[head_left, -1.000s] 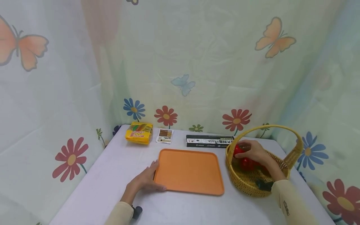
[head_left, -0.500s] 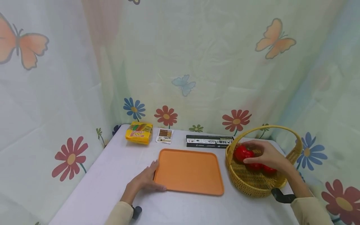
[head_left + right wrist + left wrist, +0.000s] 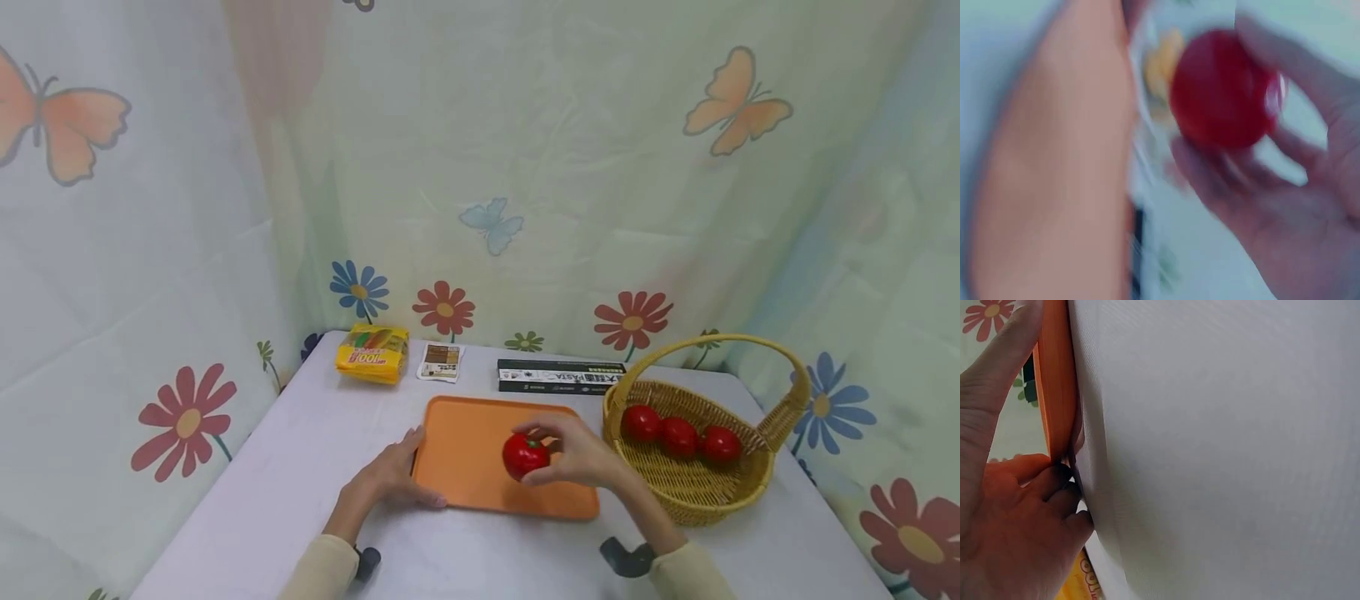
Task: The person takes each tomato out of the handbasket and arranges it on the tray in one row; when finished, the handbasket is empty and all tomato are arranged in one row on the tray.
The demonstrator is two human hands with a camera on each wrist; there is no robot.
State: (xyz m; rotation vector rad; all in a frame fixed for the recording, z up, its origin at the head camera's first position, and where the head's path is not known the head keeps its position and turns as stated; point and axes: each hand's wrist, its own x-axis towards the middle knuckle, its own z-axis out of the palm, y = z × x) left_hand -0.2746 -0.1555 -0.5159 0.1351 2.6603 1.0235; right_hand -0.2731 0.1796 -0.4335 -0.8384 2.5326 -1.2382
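Note:
In the head view my right hand (image 3: 573, 450) holds a shiny red tomato (image 3: 525, 456) between thumb and fingers, above an orange tray (image 3: 468, 450). A green stem end shows on its top. The right wrist view, blurred, shows the tomato (image 3: 1222, 90) pinched at the fingertips of the right hand (image 3: 1297, 206). My left hand (image 3: 386, 477) grips the tray's near left corner, thumb along the front edge and fingers at the left side. Close up in the left wrist view, the curled fingers of the left hand (image 3: 1022, 519) touch the tray's side (image 3: 1057, 381).
Right of the tray stands a wicker basket (image 3: 686, 508) with a tall handle, holding three red tomatoes (image 3: 678, 437). At the back lie a yellow packet (image 3: 372, 356), a small brown-and-white sachet (image 3: 440, 362) and a long black-and-white pasta box (image 3: 558, 377). A floral curtain surrounds the white table.
My right hand has taken a tomato out of the basket and carried it left, over the tray. The left hand keeps its place at the tray corner.

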